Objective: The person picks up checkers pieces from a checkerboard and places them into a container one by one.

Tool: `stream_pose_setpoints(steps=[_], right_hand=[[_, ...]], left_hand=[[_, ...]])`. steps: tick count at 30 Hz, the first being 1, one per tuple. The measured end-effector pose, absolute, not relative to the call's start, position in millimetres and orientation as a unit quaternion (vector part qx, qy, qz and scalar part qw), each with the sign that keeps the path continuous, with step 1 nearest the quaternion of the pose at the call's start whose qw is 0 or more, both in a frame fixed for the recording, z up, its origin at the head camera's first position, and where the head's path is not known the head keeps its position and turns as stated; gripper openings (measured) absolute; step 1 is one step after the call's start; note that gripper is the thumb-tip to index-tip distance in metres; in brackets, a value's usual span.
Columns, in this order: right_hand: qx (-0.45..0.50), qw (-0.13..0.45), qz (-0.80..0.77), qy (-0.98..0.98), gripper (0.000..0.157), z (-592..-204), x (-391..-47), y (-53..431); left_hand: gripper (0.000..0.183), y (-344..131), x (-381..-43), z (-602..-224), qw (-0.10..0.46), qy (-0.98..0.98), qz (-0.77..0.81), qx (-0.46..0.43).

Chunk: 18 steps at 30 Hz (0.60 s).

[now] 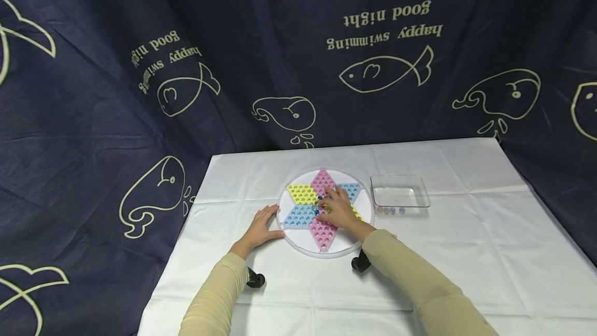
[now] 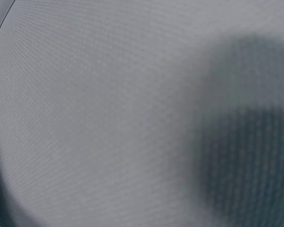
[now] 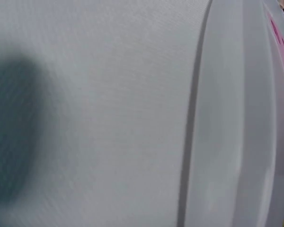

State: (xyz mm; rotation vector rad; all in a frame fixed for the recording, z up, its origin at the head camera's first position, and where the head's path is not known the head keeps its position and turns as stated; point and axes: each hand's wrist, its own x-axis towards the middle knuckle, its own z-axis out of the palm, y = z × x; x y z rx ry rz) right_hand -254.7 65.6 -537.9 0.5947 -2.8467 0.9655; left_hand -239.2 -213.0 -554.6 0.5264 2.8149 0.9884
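The left hand (image 1: pixel 258 228), grip spread, is touching the board's (image 1: pixel 297 236) rim. The right hand (image 1: pixel 340 211) is hovering over marbles (image 1: pixel 317 212) sitting mid-board; I cannot tell whether its grip is pinching one. They are looking light, hard, slippery, probably needing a fingertip pinch around their sides.

Smooth plastic board (image 1: pixel 298 238), glossy clear box (image 1: pixel 396 194), shiny marbles (image 1: pixel 317 212), matt woven tablecloth (image 1: pixel 475 253).

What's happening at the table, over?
Left hand at edge of game board. Right hand over central marbles, hiding part of board. Clear box beside board.
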Motion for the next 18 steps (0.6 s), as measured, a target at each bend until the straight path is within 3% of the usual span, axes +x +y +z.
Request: stream_pose_setpoints(steps=[18], right_hand=[[0.184,0.065,0.327,-0.925,0.02,-543.9,-254.1,60.0]], left_hand=[[0.088,-215.1,-239.3,-555.1,0.053,0.926,0.328,0.182]])
